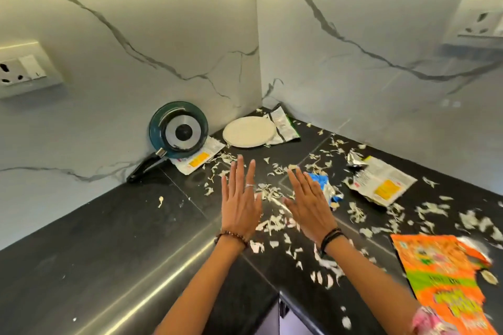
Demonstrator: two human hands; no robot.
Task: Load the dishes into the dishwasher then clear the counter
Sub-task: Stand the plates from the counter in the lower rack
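Head view: two hands are stretched out flat over a black counter (114, 226) in a corner between two marble walls. The left hand (239, 198) has its fingers straight and close together, with a ring on one finger and a bead bracelet at the wrist; it holds nothing. The right hand (310, 204) is just beside it, fingers also straight and empty, with dark bands round the wrist. Whether the palms touch the counter cannot be told.

Two dishes are in sight. One frying pan (178, 130) leans bottom-out against the left wall, its black handle (144, 167) reaching down to the counter. One pale plate (249, 132) lies flat in the corner, near the pan.

There are five wrappers: a white one with a yellow patch (197, 158) under the pan's edge, a white and green one (283, 125) touching the plate's far side, a blue one (326, 187) just beside the right hand, a second white one with a yellow patch (381, 183) further right (crumpled foil at its top end), and a large orange and green one (446, 283) at the near right.

Pale scraps (275, 223) are strewn over the counter, too many to count, thickest under and right of the hands.

Two wall sockets show, one on the left wall (24, 69) and one on the right wall (479, 22).
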